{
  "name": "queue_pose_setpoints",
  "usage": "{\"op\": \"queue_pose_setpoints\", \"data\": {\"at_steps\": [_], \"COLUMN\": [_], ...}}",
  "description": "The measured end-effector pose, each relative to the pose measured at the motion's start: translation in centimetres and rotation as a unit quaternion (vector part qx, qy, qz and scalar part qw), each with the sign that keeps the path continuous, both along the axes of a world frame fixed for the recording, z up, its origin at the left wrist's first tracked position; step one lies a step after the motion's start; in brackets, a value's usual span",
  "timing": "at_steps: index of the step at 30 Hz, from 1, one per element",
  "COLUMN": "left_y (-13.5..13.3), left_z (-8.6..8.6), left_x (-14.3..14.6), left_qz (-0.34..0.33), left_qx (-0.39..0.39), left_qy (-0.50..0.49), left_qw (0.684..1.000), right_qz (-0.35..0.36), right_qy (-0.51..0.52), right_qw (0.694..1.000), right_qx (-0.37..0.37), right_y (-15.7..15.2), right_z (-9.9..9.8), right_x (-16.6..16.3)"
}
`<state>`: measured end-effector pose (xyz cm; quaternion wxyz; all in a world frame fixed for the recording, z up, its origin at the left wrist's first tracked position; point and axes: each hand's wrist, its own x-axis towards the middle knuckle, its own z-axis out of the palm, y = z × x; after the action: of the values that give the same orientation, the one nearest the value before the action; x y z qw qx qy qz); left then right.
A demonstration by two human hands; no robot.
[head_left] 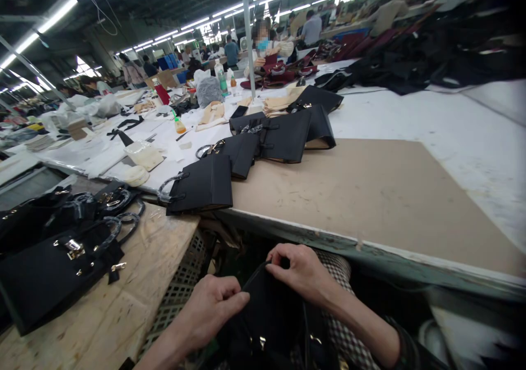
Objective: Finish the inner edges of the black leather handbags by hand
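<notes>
A black handbag [273, 309] rests on my lap below the table edge, with small gold-coloured fittings low on its side. My left hand [217, 301] pinches the bag's edge between thumb and fingers on the left. Higher up on the right, my right hand [298, 268] grips the upper rim of the same bag, thumb and forefinger curled together. Both hands are close to each other along that rim. The bag's lower part runs out of the bottom of the view.
Several finished-looking black handbags [201, 183] lie on the white table beside a brown board [370, 194]. More black bags [49, 271] with gold hardware sit on a wooden bench [119, 304] at left. A masked person [263, 52] handles dark red pieces across the table.
</notes>
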<state>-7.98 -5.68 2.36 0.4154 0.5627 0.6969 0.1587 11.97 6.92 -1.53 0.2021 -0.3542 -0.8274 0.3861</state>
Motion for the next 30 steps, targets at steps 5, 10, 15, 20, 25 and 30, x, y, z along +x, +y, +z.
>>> {"op": "queue_pose_setpoints", "data": {"at_steps": [5, 10, 15, 20, 25, 30], "left_y": [3.1, 4.4, 4.7, 4.5, 4.4, 4.5], "left_z": [-0.4, -1.5, -1.8, -2.0, -1.9, -1.8], "left_x": [1.6, 2.6, 2.7, 2.7, 2.8, 2.9], "left_qz": [-0.069, -0.084, -0.081, -0.065, -0.06, -0.062], "left_qx": [0.087, 0.119, 0.103, 0.085, 0.076, 0.075], "left_qy": [-0.015, 0.024, 0.03, 0.017, -0.001, 0.001], "left_qw": [0.994, 0.989, 0.991, 0.994, 0.995, 0.995], "right_qz": [-0.013, -0.013, 0.051, 0.015, -0.02, -0.051], "right_qy": [-0.001, 0.007, 0.085, 0.109, 0.1, 0.102], "right_qw": [1.0, 1.0, 0.995, 0.993, 0.992, 0.99], "right_qx": [0.004, -0.009, -0.028, -0.046, -0.073, -0.077], "right_y": [-0.4, -0.2, 0.3, 0.3, 0.1, -0.2], "right_z": [0.3, 0.2, 0.2, 0.0, 0.1, 0.1], "right_x": [0.4, 1.1, 2.5, 3.7, 3.9, 3.7]}}
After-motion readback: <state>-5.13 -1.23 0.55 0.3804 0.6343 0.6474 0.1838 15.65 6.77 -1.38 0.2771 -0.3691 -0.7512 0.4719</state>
